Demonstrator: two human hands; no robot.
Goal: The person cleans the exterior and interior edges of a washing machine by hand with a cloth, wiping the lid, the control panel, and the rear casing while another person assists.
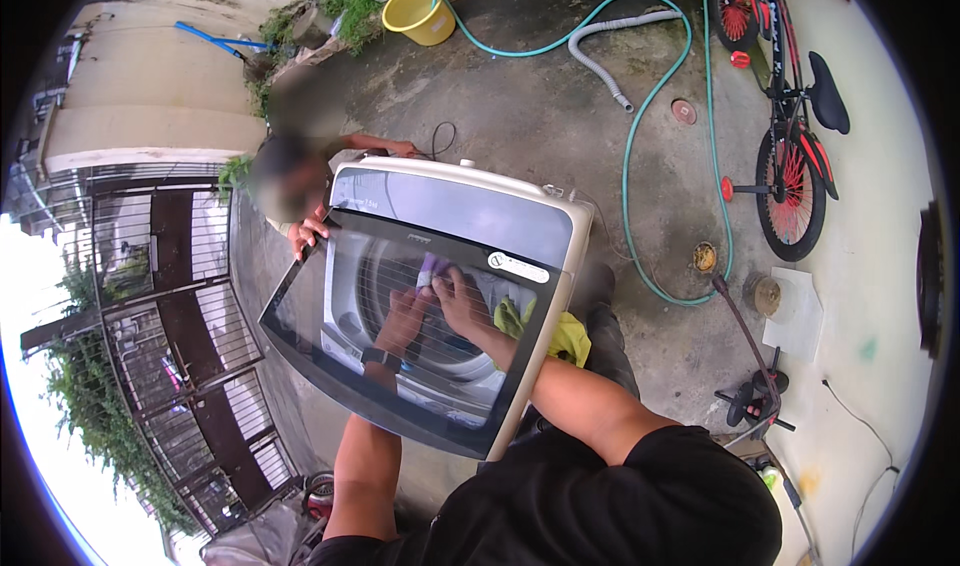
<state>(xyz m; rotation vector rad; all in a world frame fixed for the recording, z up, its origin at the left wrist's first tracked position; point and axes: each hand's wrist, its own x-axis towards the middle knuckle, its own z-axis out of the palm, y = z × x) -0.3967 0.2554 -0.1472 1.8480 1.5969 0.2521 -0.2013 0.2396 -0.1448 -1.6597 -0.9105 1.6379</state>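
Observation:
A top-loading washing machine (570,228) stands before me, its dark-framed glass lid (300,296) raised and tilted toward me. Through the glass I see both my hands over the round drum (345,301). My left hand (402,321), with a dark watch on the wrist, grips the lower side of a small purple-and-white item (430,268), perhaps a packet. From the right, my right hand (460,304) closes its fingers at the same item. Reflections on the glass blur the details. A yellow cloth (568,340) lies at the machine's right edge, by my right forearm.
A co-worker crouches at the far left, one hand (308,234) on the lid's corner. Behind are a yellow bucket (418,16), a green hose (628,156) and a grey drain hose (598,61). A bicycle (790,116) leans by the right wall; a metal gate (170,346) stands left.

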